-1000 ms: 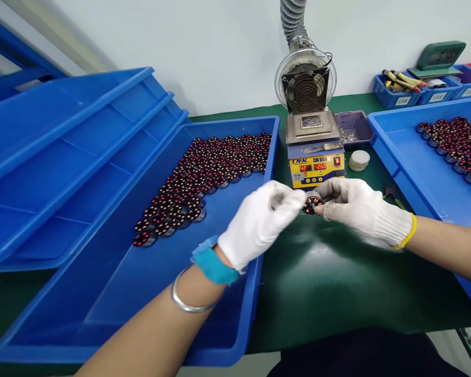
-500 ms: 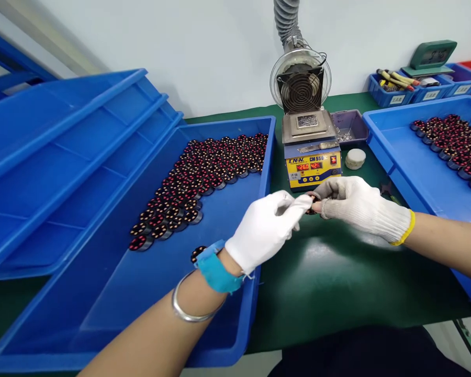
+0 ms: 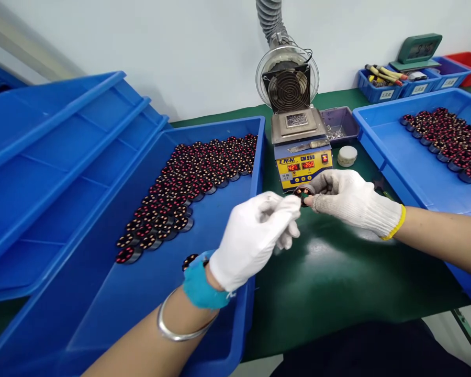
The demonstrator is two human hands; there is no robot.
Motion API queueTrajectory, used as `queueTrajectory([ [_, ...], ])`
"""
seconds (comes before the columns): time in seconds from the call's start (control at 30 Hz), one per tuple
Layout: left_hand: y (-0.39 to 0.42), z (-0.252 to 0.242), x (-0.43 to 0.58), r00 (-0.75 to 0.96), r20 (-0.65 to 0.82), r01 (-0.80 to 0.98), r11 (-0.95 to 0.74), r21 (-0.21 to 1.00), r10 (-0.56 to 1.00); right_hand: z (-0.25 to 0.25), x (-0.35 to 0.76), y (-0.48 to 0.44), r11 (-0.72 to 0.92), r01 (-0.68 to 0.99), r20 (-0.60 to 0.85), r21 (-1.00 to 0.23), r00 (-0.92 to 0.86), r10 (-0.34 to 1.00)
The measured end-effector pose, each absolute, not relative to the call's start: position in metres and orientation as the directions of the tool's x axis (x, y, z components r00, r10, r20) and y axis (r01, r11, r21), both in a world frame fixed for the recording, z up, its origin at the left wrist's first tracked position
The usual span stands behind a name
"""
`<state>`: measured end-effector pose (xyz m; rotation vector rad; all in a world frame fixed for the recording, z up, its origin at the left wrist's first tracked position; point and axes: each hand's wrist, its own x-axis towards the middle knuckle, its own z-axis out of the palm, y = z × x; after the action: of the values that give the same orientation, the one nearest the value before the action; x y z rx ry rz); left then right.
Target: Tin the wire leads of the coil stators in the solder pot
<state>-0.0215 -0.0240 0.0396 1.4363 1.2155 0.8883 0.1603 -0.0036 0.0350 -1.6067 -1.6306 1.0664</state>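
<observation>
My right hand (image 3: 347, 201), in a knitted glove with a yellow cuff, pinches a small round motor stator (image 3: 303, 194) with dark ring and copper-coloured windings. It is held above the green table, just in front of the yellow-fronted solder pot (image 3: 304, 167). My left hand (image 3: 255, 235), in a white glove, has thumb and fingers pressed together right beside the stator's left edge. Whatever may be in that pinch is too small to make out. Many more stators (image 3: 196, 173) stand in rows in the blue tray on the left; a lone one (image 3: 189, 261) lies partly behind my left wrist.
Behind the pot stands a fan with a hose (image 3: 292, 89). A purple bin (image 3: 341, 124) and a white round tin (image 3: 347, 156) sit to its right. Another blue tray (image 3: 400, 178) holds stators on the right. Stacked blue trays (image 3: 63, 173) lean at left; tool boxes (image 3: 380, 91) stand behind.
My left fingertips have drawn back slightly from the stator, which now shows more of its face. My right hand keeps hold of it. The whole view has shifted a little.
</observation>
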Motion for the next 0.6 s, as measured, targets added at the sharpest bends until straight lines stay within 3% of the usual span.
queueTrajectory([
  [0.1,-0.022,0.042,-0.026,0.045,0.066,0.120,-0.071,0.990,0.997,0.038,0.159,-0.003,-0.094,0.474,-0.132,-0.875,-0.047,0.990],
  [0.17,-0.016,0.039,-0.028,-0.027,0.132,0.168,-0.125,0.978,0.991,0.040,0.157,-0.005,-0.109,0.438,-0.147,-0.892,-0.054,0.988],
  [0.43,-0.019,0.029,-0.022,0.138,0.159,0.528,-0.209,0.823,0.978,0.041,0.153,-0.007,-0.111,0.405,-0.147,-0.908,-0.058,0.987],
  [0.6,-0.022,0.028,-0.024,0.086,0.116,0.341,-0.139,0.930,0.990,0.044,0.169,0.025,0.033,0.515,0.049,-0.857,0.016,0.999],
])
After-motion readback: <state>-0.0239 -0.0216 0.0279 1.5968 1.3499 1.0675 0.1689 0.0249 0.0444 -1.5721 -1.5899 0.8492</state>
